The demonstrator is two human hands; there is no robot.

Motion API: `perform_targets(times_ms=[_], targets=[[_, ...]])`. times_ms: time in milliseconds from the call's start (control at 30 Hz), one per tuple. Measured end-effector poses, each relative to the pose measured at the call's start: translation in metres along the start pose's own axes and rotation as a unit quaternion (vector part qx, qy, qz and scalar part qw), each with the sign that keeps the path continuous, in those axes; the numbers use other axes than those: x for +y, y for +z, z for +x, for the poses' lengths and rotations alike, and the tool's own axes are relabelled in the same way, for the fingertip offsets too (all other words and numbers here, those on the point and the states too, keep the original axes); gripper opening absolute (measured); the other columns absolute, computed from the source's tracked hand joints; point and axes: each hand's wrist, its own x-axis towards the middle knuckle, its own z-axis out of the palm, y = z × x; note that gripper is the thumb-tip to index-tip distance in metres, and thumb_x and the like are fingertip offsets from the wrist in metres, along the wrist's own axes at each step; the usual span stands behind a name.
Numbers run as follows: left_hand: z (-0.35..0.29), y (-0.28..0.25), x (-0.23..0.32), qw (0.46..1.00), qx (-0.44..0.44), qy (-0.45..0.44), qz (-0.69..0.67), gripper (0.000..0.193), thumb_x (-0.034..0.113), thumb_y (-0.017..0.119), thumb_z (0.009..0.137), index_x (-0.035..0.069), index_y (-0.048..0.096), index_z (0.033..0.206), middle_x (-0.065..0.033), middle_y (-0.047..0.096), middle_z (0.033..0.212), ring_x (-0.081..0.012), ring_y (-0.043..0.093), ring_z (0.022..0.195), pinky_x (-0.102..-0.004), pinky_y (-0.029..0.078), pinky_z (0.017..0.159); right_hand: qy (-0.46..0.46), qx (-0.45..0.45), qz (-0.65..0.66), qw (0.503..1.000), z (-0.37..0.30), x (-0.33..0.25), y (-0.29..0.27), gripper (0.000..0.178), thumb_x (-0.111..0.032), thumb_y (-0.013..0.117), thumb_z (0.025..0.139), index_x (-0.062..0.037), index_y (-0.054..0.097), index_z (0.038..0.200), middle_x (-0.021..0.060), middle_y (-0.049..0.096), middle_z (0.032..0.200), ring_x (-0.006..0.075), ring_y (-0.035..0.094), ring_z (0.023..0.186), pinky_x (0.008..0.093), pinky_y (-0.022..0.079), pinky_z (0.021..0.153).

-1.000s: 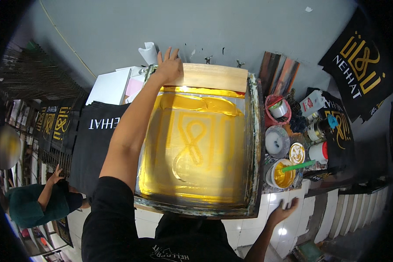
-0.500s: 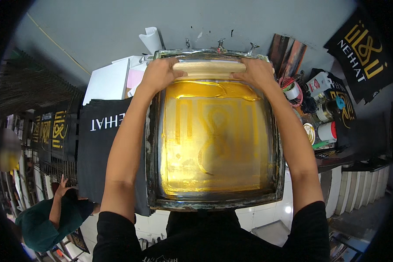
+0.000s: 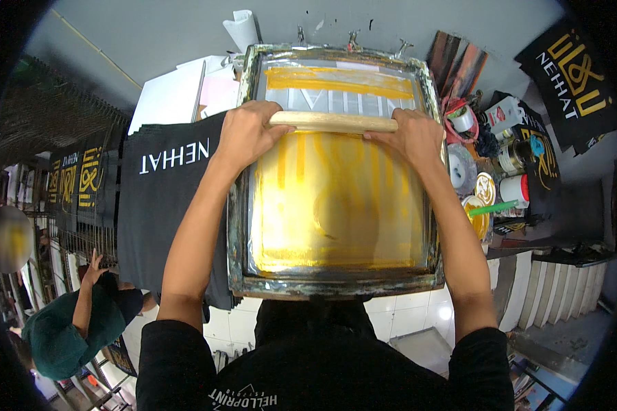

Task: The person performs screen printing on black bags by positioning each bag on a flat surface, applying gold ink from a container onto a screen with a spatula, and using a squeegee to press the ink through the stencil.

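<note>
Both ends of a wooden-handled squeegee [image 3: 332, 122] are gripped, one by my left hand [image 3: 251, 135] and the other by my right hand [image 3: 416, 137], fingers closed round the handle. The squeegee lies crosswise over a framed printing screen [image 3: 332, 284], past its middle toward the far end. On the near side the mesh [image 3: 288, 233] is coated with gold ink, and a faint curling design shows through. Beyond the handle runs a band of gold ink [image 3: 339, 81], with pale lettering partly visible below it. The squeegee's blade is hidden.
Left of the screen lies a stack of black printed fabric [image 3: 168, 212], with white sheets [image 3: 168, 96] behind. Ink tubs [image 3: 514, 190] and a gold-smeared lid [image 3: 485, 186] crowd the right side. Printed black cloths [image 3: 569, 75] hang far right. Another person [image 3: 82, 329] is at lower left.
Both hands have drawn the squeegee toward me over the screen, uncovering the far ink band and pale lettering. The thick ink pool before it no longer shows. The whole view has shifted.
</note>
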Motion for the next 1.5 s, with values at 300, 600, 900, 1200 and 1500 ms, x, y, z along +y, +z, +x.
perform_targets(times_ms=[300,600,900,1200,1500], targets=[[-0.074,-0.016,0.051,1.000,-0.013,-0.019,-0.007,0.031,0.027,0.086,0.078,0.003,0.075,0.095,-0.0138,0.074,0.088,-0.0315,0.072,0.078,-0.0391,0.056,0.071,0.001,0.007,0.022,1.000,-0.082,-0.021,-0.022,0.063,-0.068,0.085,0.062,-0.0084,0.069,0.074,0.0090,0.071,0.076,0.0293,0.071,0.073,0.0416,0.055,0.062],[-0.175,-0.043,0.118,0.997,-0.061,-0.037,-0.026,0.025,0.020,0.082,0.080,0.001,0.073,0.094,-0.0138,0.071,0.083,-0.0317,0.069,0.075,-0.0415,0.054,0.068,0.019,-0.047,0.041,0.998,-0.199,-0.048,-0.061,0.038,-0.031,0.091,0.056,-0.0122,0.069,0.082,0.0049,0.069,0.083,0.0276,0.068,0.078,0.0427,0.053,0.065],[-0.251,-0.028,0.125,0.990,0.030,-0.071,-0.120,0.085,0.027,0.093,0.067,-0.001,0.053,0.137,-0.0191,0.066,0.123,-0.0356,0.064,0.113,-0.0459,0.049,0.100,-0.028,0.058,0.085,0.994,-0.256,-0.059,-0.057,0.039,-0.016,0.084,0.053,-0.0113,0.067,0.088,0.0035,0.068,0.091,0.0271,0.067,0.087,0.0422,0.051,0.079],[-0.272,-0.042,0.109,0.974,0.215,-0.064,-0.018,0.153,0.059,0.096,0.054,0.007,0.004,0.165,-0.0254,0.022,0.167,-0.0408,0.022,0.156,-0.0566,0.016,0.127,-0.047,0.206,0.124,0.970,-0.239,-0.056,-0.104,0.034,-0.014,0.071,0.055,-0.0101,0.069,0.089,0.0056,0.070,0.089,0.0270,0.069,0.085,0.0404,0.051,0.074],[-0.164,-0.069,0.072,0.919,0.300,-0.175,-0.184,0.098,0.051,0.071,0.094,-0.001,0.022,0.161,-0.0290,0.030,0.163,-0.0379,0.030,0.153,-0.0465,0.028,0.123,0.068,0.246,-0.010,0.967,-0.095,-0.029,-0.271,0.048,-0.053,0.084,0.074,-0.0103,0.077,0.095,0.0131,0.074,0.085,0.0351,0.071,0.078,0.0420,0.055,0.073]])
